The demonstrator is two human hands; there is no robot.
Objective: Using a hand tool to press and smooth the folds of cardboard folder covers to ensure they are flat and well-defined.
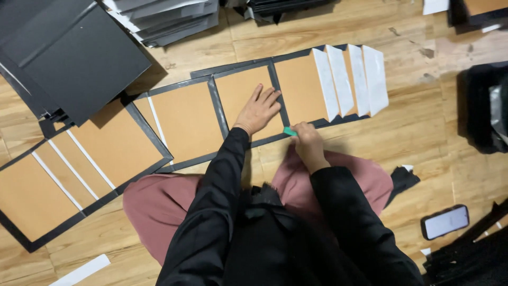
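Observation:
A long flat sheet of brown cardboard panels (188, 119) with black borders lies on the wooden floor in front of me. My left hand (259, 110) presses flat, fingers spread, on the middle brown panel (241, 90). My right hand (307, 143) grips a small teal tool (289, 131) against the black border strip at the sheet's near edge. At the right end, white folded flaps (352, 79) stand up from the sheet.
A second panel sheet (63, 175) lies at the left. Stacks of black sheets (69, 53) sit at the top left and top middle. A phone (445, 221) lies on the floor at the right, beside black bags (484, 106). A white strip (82, 271) lies bottom left.

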